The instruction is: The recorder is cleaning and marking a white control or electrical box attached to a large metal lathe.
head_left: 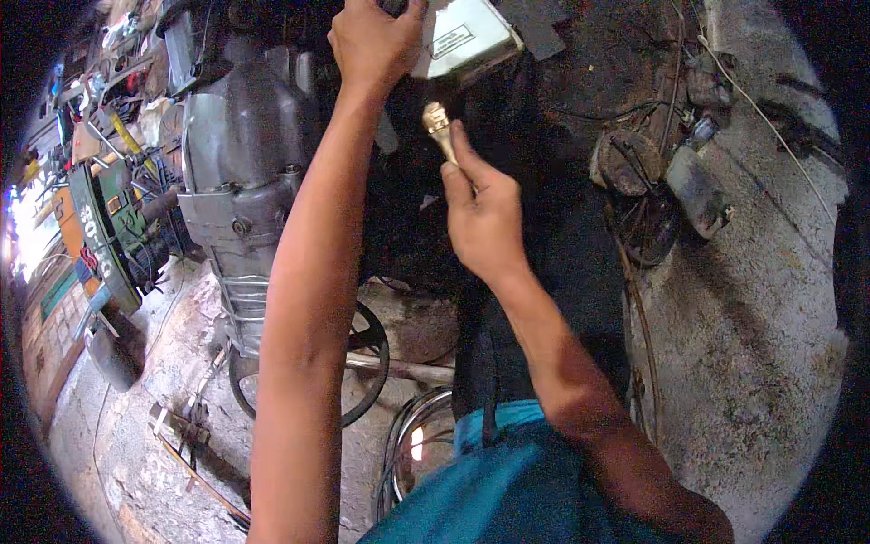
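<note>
My right hand (487, 213) is closed round a shiny brass-coloured tool with a rounded, ridged head (436, 116). Its head points up and away from me, thumb and forefinger along the shaft. Farther up, my left hand (373, 45) reaches to the top edge of the view, its fingers curled around something dark that is partly cut off. Just right of that hand, a white box-shaped thing with a printed label (467, 36) lies tilted; whether the left hand touches it I cannot tell. Below both hands the area is in deep shadow.
A large grey metal gearbox-like housing (240, 136) stands left of my left forearm. Beyond it are a green machine part (100, 227) and cluttered tools. A dark wheel ring (372, 363) and coiled cable (399, 444) lie below. At right are dirty metal parts (698, 190) on concrete.
</note>
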`<action>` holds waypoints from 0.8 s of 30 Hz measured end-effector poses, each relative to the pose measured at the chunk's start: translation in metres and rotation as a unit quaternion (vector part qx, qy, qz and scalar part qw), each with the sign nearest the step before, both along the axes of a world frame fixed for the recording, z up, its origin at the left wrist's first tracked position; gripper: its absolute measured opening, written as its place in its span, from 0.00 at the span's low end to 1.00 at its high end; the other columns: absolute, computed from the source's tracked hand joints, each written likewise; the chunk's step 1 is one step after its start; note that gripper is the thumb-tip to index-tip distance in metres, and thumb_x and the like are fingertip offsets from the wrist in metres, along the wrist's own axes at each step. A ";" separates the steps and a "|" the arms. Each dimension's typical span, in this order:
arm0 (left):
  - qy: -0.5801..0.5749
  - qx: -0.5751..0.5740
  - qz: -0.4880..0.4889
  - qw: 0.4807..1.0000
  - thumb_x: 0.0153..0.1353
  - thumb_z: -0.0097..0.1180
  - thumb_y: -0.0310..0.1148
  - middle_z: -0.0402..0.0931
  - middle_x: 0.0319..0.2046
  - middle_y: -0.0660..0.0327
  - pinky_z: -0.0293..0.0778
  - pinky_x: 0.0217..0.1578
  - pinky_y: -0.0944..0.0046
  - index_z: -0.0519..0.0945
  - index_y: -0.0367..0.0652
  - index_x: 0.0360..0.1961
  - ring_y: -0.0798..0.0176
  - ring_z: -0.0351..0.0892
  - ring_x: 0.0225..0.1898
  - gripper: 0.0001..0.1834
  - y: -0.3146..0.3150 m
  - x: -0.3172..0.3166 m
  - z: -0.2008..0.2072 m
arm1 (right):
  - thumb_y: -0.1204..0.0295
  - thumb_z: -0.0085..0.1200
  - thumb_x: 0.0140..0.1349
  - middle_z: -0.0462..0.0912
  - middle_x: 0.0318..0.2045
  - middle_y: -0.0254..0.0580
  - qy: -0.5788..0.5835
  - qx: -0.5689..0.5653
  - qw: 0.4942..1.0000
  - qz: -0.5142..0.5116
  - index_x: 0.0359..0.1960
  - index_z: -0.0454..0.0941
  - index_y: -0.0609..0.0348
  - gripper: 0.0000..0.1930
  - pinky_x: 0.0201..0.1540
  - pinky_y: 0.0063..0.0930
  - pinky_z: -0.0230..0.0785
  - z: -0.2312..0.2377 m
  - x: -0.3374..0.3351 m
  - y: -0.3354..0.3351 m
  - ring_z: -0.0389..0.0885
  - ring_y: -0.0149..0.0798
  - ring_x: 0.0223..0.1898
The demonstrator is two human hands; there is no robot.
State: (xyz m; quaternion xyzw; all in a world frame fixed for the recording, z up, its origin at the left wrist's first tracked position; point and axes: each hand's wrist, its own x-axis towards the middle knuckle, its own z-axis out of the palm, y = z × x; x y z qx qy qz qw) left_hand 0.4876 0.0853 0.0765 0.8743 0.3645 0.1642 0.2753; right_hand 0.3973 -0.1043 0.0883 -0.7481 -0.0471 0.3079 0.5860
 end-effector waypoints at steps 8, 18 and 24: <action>0.021 0.005 -0.031 0.999 0.56 0.65 0.36 0.83 0.40 0.46 0.76 0.44 0.47 0.72 0.44 0.51 0.39 0.82 0.45 0.23 0.006 -0.005 0.003 | 0.76 0.53 0.65 0.82 0.45 0.62 -0.091 0.072 0.993 0.020 0.58 0.76 0.62 0.19 0.45 0.30 0.75 -0.003 0.023 0.004 0.87 0.47 0.42; 0.016 -0.036 -0.029 0.999 0.57 0.65 0.37 0.83 0.39 0.47 0.77 0.44 0.47 0.71 0.43 0.49 0.40 0.82 0.44 0.23 0.002 -0.001 0.006 | 0.76 0.52 0.68 0.83 0.53 0.54 0.096 -0.008 0.995 0.025 0.62 0.73 0.65 0.21 0.52 0.25 0.71 0.013 0.036 -0.023 0.81 0.31 0.51; -0.010 -0.027 -0.031 0.999 0.55 0.66 0.35 0.83 0.39 0.47 0.77 0.43 0.46 0.71 0.42 0.49 0.40 0.82 0.44 0.23 0.009 -0.002 0.002 | 0.78 0.49 0.68 0.80 0.57 0.54 0.111 0.018 0.993 0.026 0.63 0.71 0.69 0.21 0.58 0.25 0.68 0.011 0.029 -0.018 0.78 0.35 0.57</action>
